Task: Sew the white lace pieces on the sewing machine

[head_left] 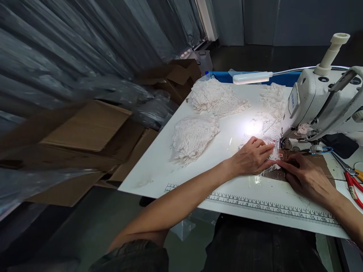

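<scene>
My left hand [256, 155] lies flat with its fingers stretched over a white lace piece [274, 154], just in front of the sewing machine's presser foot [281, 142]. My right hand [304, 174] is at the near right edge of that lace. Its index finger reaches toward my left thumb, and its other fingers are curled; the grip on the lace edge is partly hidden. A small red mark shows on the lace beside the foot. More lace [265, 122] spreads behind my left hand under a bright light. The white sewing machine [312, 98] stands at the right.
Two lace piles [195, 138] [212, 94] sit on the left of the white table [153, 177]. A printed ruler [263, 206] follows its front edge. Red-handled cutters [351, 185] and scissors [344, 164] lie at right. Cardboard boxes [87, 124] stand left of the table.
</scene>
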Tool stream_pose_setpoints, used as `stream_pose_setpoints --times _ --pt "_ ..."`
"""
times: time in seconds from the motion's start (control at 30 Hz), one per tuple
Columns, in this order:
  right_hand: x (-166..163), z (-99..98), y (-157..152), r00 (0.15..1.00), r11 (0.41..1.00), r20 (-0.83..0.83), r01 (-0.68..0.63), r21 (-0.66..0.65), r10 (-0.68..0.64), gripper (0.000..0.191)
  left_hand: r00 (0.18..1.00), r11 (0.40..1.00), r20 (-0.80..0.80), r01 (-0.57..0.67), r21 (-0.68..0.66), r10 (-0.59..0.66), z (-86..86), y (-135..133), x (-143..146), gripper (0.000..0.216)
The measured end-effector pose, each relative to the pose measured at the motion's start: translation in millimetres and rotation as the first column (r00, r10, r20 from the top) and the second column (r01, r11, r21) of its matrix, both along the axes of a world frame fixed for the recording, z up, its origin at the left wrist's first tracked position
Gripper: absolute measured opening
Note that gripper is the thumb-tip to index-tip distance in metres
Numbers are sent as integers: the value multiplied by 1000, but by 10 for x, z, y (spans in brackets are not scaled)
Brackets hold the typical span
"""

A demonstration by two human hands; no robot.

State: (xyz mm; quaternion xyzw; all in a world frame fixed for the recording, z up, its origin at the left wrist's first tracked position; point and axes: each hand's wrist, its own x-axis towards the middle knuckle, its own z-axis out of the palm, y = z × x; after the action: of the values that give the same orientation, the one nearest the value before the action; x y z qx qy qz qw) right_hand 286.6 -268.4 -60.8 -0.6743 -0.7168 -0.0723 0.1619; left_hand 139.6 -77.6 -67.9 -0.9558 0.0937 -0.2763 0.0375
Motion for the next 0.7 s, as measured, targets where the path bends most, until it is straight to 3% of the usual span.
stream_pose_setpoints --times 0.47,0.7 --pt "-1 0 8 999 1000 39 -2 15 1 33 999 999 36 6 -33 -5 47 -13 11 36" --pt "-16 6 21 999 1000 51 4 23 -6 33 997 996 0 76 47 -76 37 -13 12 35"
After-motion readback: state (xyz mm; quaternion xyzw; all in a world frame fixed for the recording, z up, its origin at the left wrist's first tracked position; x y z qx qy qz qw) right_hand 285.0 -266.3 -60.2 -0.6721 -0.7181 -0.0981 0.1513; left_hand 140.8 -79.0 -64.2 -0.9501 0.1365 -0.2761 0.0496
